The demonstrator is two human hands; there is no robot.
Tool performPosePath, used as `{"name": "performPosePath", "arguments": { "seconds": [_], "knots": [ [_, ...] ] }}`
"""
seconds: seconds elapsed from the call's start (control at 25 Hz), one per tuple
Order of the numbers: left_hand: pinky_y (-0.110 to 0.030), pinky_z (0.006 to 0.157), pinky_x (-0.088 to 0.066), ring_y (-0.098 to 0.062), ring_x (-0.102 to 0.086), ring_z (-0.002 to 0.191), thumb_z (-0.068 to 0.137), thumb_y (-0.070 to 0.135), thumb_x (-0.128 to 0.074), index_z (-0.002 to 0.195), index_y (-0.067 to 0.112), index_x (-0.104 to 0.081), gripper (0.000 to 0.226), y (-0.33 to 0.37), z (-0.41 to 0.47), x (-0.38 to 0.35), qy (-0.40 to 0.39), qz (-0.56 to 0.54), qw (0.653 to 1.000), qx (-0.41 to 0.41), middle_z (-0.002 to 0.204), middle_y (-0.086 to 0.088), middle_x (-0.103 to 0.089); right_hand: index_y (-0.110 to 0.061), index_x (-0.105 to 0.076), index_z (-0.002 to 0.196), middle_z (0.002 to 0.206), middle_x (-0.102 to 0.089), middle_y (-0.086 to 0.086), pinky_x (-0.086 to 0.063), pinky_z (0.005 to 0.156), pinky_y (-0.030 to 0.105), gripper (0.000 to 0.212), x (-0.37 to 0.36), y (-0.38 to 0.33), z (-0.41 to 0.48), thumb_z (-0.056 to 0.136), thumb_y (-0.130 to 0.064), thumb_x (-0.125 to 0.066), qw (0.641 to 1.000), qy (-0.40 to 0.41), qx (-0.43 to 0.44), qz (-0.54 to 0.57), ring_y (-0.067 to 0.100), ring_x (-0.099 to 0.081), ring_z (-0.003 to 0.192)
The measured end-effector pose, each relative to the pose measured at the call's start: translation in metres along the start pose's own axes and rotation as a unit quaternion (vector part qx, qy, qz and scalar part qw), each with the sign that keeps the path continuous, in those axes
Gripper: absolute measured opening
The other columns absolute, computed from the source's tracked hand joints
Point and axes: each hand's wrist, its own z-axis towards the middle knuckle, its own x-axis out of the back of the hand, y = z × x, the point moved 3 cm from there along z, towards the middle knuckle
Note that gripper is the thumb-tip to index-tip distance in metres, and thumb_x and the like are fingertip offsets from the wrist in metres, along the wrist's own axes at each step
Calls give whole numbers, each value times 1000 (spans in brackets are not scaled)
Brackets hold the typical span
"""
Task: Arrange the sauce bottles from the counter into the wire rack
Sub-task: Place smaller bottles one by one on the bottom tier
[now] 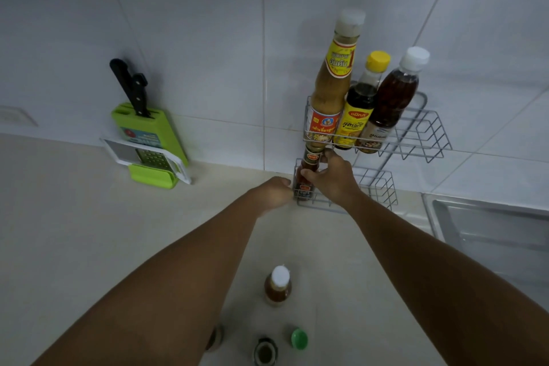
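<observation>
Right of centre in the head view, my right hand (pixel 332 178) is clamped around a small dark red-labelled sauce bottle (pixel 307 175) standing at the left end of the two-tier wire rack (pixel 416 134)'s lower shelf. My left hand (pixel 274 192) touches the rack's left edge; I cannot tell whether its fingers are apart. I should seat the bottle upright before letting go. Lower shelf has open room rightward. Bottom centre, a white-capped brown bottle (pixel 277 285) waits on the pale counter (pixel 74 217).
</observation>
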Motion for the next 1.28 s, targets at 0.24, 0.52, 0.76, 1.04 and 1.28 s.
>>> {"name": "performPosePath", "arguments": {
  "seconds": [0.24, 0.52, 0.76, 1.04, 1.28],
  "knots": [
    [-37, 107, -48, -29, -58, 129, 98, 3, -53, 147, 11, -49, 50, 1, -54, 36, -29, 43, 999, -15, 146, -12, -56, -13, -37, 157, 155, -52, 13, -50, 108, 41, 69, 9, -10, -26, 95, -13, -67, 998, -38, -42, 38, 35, -59, 132],
    [-26, 101, -47, -22, -56, 131, 96, 2, -54, 148, 14, -51, 54, -30, -122, 36, -106, 268, 957, -35, 147, -5, -57, -28, -70, 111, 108, -74, 1, -49, 61, 22, 26, 1, -48, -119, 94, -45, -60, 986, -167, -6, 27, 11, -70, 78],
    [-36, 107, -48, -25, -54, 133, 88, 9, -72, 154, 17, -41, 73, -52, -144, 14, -135, 323, 936, -27, 151, -5, -54, -4, -76, 107, 106, -76, 11, -59, 86, 42, 25, -26, -52, -194, 86, -18, -74, 935, -273, 160, -160, 27, -71, 94],
    [-39, 106, -50, -16, -58, 127, 63, 39, -91, 136, 30, -58, 80, -45, -163, 0, -57, 142, 971, -185, 138, 6, -62, -12, -78, 99, 69, -78, -5, -64, 62, 29, 14, 43, -78, -182, 87, -19, -79, 977, -150, 145, 43, 15, -77, 61],
    [-33, 61, -56, -23, -66, 60, 62, 7, -72, 81, 15, -67, 21, 12, -182, -2, -101, -15, 956, -276, 72, -4, -66, -23, -58, 92, 70, -67, -3, -47, 54, 32, 28, 102, -130, -174, 101, -47, -44, 918, -32, 354, -176, 14, -61, 58]
  ]
}}
